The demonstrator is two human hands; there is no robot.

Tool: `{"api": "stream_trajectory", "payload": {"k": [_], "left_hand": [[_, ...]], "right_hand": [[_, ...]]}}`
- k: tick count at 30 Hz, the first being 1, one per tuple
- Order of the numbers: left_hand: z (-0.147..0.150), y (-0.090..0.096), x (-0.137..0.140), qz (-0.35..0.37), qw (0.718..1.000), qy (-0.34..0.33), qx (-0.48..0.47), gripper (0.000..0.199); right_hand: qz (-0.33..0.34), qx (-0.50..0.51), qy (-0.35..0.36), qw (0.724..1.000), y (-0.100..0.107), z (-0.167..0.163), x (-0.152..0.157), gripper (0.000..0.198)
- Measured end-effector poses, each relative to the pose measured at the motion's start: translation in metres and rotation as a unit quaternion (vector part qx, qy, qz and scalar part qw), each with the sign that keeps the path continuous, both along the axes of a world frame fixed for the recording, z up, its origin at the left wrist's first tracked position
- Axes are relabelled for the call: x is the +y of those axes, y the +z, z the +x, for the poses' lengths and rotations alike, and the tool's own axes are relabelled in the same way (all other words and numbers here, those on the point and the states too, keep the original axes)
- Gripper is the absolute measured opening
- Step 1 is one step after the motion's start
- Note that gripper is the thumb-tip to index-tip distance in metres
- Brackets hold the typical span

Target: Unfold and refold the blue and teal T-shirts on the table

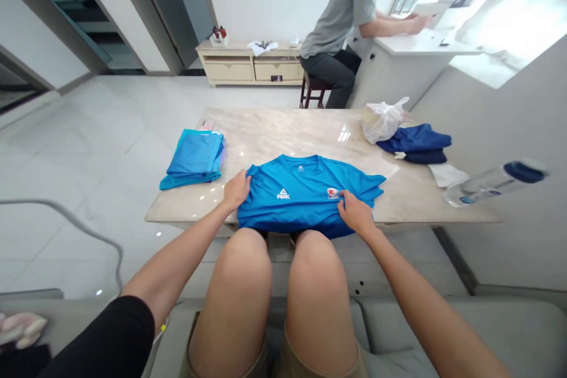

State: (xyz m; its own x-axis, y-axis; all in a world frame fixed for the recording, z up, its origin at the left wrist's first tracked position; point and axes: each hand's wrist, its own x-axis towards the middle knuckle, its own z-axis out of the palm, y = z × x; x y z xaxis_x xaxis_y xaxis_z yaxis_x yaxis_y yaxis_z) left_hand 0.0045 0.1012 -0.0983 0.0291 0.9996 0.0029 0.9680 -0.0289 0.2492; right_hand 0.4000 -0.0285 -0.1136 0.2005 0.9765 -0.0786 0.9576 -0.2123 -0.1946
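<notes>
A blue T-shirt [305,189] with white PEAK lettering lies front side up on the marble-look table [283,124], collar away from me. Its lower part hangs over the near edge, close to my knees. My left hand [237,190] is closed on the shirt's left edge near the sleeve. With bent fingers, my right hand [355,212] pinches the fabric just below the red and white badge. The shirt's right sleeve lies spread on the tabletop. To the left rests a folded stack of blue clothes [195,153].
At the table's right are a white plastic bag [384,120], dark blue folded clothes [416,143] and a clear bottle with a blue lid [491,183]. A person in grey [341,12] sits at a white desk beyond. A low cabinet [230,69] stands against the wall.
</notes>
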Motion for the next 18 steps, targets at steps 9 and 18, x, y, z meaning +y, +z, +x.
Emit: {"api": "stream_trajectory", "payload": {"k": [9, 18], "left_hand": [[0.004, -0.005, -0.017, 0.115, 0.985, -0.126, -0.013, 0.042], [0.046, -0.053, 0.052, 0.074, 0.986, -0.151, 0.020, 0.070]], "right_hand": [[0.052, -0.007, 0.050, 0.997, 0.006, -0.005, 0.043, 0.049], [0.077, -0.043, -0.020, 0.996, -0.055, -0.003, 0.132, 0.075]]}}
